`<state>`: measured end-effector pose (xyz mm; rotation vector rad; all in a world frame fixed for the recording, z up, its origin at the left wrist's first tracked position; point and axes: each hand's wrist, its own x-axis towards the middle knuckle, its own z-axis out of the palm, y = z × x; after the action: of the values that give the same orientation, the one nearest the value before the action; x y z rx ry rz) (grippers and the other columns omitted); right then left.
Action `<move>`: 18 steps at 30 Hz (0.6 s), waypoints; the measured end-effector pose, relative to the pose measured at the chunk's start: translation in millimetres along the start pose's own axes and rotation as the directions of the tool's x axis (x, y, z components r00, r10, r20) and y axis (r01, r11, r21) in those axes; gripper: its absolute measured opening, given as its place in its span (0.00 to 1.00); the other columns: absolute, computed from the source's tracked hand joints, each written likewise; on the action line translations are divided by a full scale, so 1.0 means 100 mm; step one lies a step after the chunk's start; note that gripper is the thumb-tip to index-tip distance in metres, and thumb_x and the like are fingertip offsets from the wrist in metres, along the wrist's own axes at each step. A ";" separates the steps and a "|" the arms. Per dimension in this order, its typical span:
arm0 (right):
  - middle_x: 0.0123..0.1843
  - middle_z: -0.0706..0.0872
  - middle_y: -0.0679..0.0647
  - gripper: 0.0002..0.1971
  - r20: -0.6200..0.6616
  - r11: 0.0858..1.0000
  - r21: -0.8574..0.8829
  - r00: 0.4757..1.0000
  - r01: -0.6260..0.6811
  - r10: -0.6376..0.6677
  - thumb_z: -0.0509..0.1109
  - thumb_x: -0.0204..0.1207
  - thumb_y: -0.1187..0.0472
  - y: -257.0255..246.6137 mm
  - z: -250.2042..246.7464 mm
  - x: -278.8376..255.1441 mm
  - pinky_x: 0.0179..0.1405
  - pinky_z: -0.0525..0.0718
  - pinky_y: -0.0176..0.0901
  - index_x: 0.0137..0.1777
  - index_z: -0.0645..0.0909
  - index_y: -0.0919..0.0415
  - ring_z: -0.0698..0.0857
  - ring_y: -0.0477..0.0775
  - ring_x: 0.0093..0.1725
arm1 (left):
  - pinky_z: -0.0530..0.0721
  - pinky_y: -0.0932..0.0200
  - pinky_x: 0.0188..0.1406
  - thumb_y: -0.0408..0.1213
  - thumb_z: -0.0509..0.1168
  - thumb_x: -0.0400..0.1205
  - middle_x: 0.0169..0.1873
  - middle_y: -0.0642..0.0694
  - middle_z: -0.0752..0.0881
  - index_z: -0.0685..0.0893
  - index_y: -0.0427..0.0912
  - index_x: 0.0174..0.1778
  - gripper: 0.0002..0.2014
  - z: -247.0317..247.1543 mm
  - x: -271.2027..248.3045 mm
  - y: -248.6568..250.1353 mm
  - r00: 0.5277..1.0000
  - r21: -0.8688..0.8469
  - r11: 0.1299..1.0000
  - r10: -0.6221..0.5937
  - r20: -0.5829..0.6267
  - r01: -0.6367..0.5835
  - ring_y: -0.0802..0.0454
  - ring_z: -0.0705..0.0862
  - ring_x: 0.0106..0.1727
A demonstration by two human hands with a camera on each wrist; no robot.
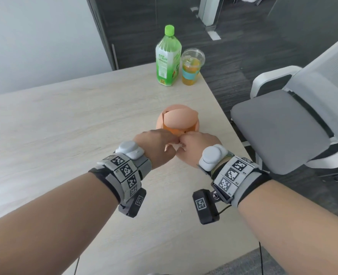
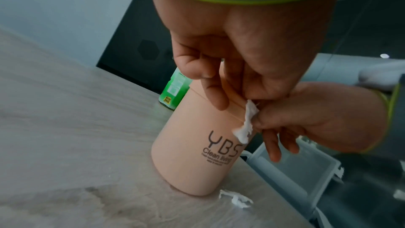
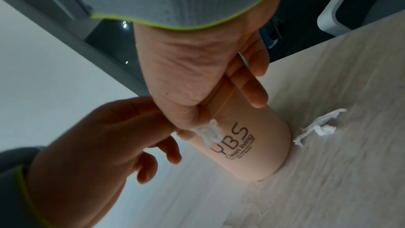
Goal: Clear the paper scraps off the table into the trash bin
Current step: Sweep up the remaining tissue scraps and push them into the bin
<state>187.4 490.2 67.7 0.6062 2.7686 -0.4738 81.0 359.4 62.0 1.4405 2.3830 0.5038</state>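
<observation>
A peach trash bin with a swing lid and black "YBS" lettering stands near the table's right edge. My two hands meet just in front of it, above the table. The left hand and the right hand both pinch one small white paper scrap between their fingertips, level with the bin's upper wall. A second torn white scrap lies on the table against the bin's base. The head view hides the held scrap behind my knuckles.
A green bottle and a clear cup of orange drink stand at the table's far corner. A grey office chair sits close to the right edge. A grey plastic box is below that edge.
</observation>
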 end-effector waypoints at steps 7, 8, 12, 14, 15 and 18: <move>0.55 0.89 0.42 0.17 -0.345 0.897 0.408 0.938 0.170 -0.020 0.60 0.73 0.57 0.19 0.05 -0.20 0.50 0.85 0.45 0.55 0.87 0.47 0.86 0.47 0.51 | 0.83 0.52 0.43 0.52 0.57 0.86 0.59 0.56 0.85 0.85 0.57 0.63 0.15 0.01 0.06 0.03 0.988 0.147 0.989 0.003 0.155 -0.026 0.49 0.85 0.55; 0.53 0.89 0.42 0.17 -0.413 0.874 0.442 0.911 0.201 0.000 0.60 0.73 0.60 0.24 0.07 -0.25 0.47 0.85 0.43 0.54 0.87 0.48 0.86 0.44 0.48 | 0.83 0.52 0.42 0.52 0.55 0.87 0.57 0.55 0.86 0.86 0.56 0.60 0.16 0.02 0.07 0.03 0.990 0.141 0.990 -0.014 0.143 -0.006 0.48 0.85 0.53; 0.49 0.85 0.43 0.09 -0.452 0.831 0.549 0.869 0.090 0.204 0.63 0.75 0.62 0.51 0.26 -0.32 0.41 0.83 0.44 0.49 0.83 0.51 0.84 0.46 0.43 | 0.82 0.52 0.38 0.51 0.55 0.86 0.49 0.54 0.85 0.87 0.51 0.48 0.16 0.02 0.11 0.03 0.995 0.111 0.993 -0.056 0.077 0.048 0.46 0.84 0.45; 0.59 0.85 0.49 0.11 -0.219 0.838 0.539 0.946 -0.088 0.241 0.65 0.78 0.62 0.69 0.41 -0.27 0.51 0.82 0.45 0.58 0.83 0.53 0.85 0.53 0.54 | 0.84 0.52 0.39 0.51 0.55 0.85 0.52 0.55 0.85 0.89 0.51 0.48 0.17 0.01 0.14 0.05 0.992 0.131 0.989 -0.080 0.093 0.068 0.47 0.84 0.45; 0.66 0.82 0.54 0.14 -0.088 0.871 0.468 0.972 -0.152 0.217 0.66 0.79 0.62 0.77 0.51 -0.25 0.59 0.79 0.47 0.64 0.81 0.55 0.83 0.57 0.62 | 0.85 0.51 0.40 0.53 0.54 0.84 0.54 0.57 0.85 0.89 0.52 0.48 0.18 0.01 0.14 0.07 0.989 0.163 0.984 -0.095 0.117 0.075 0.48 0.85 0.46; 0.82 0.69 0.54 0.25 0.084 0.955 0.255 0.987 -0.153 0.135 0.65 0.79 0.61 0.86 0.81 -0.25 0.75 0.71 0.53 0.77 0.73 0.54 0.72 0.62 0.77 | 0.87 0.50 0.40 0.61 0.51 0.77 0.58 0.58 0.84 0.88 0.54 0.49 0.23 0.05 0.14 0.10 0.973 0.302 0.951 -0.129 0.189 0.068 0.48 0.85 0.45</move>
<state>262.3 526.1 -19.9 0.8296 2.5961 -0.8165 84.9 376.6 60.7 1.3998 2.4171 -0.0303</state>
